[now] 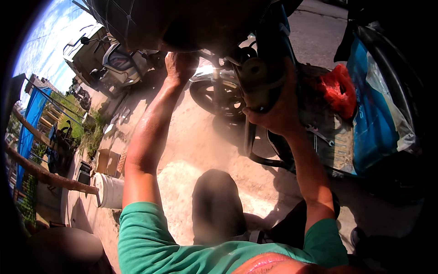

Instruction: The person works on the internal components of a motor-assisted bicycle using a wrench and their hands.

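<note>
so the left hand (179, 67) is stretched up under the dark quilted seat (132, 25), can't tell what its fingers are doing, right hand (277, 109) is angled up, thumb spread, gripping a dark part (254, 71) near the wheel (199, 101)

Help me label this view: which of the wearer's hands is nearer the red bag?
The right hand is nearer the red bag; the left hand is farther left, at the lower edge of the dark quilted cover.

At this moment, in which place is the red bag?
The red bag is on the right side of the head view, between the right hand and the blue plastic.
</note>
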`<state>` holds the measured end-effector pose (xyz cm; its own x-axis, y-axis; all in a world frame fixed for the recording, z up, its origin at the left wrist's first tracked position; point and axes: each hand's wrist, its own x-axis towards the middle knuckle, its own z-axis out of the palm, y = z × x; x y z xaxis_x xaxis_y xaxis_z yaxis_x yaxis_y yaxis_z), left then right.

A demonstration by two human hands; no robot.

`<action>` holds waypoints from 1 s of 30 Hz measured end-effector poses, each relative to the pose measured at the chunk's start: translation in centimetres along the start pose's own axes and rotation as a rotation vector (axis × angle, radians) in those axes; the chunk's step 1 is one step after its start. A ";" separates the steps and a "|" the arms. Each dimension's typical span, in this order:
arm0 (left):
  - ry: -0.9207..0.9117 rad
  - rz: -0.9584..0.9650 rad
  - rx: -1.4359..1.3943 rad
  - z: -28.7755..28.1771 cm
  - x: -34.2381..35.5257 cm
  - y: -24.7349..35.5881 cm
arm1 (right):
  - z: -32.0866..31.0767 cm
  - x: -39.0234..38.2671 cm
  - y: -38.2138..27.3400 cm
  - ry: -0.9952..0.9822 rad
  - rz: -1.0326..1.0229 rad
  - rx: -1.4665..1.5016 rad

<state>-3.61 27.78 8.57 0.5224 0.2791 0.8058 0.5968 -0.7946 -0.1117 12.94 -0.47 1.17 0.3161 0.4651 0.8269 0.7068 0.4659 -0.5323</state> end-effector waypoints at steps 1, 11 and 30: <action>-0.092 -0.052 0.057 -0.1 0.1 -0.5 | 0.0 0.0 0.0 -0.002 -0.004 -0.012; -0.924 -0.655 -0.942 -12.5 -9.0 6.9 | 0.1 -0.2 0.9 -0.013 -0.022 -0.027; -0.791 -0.606 -1.003 -21.9 1.1 7.7 | 0.2 0.3 0.0 0.019 -0.024 -0.035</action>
<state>-11.74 10.18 21.31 0.7436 0.6686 0.0074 0.3436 -0.3916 0.8536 12.86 -0.18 1.37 0.3109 0.4393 0.8428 0.7358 0.4501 -0.5060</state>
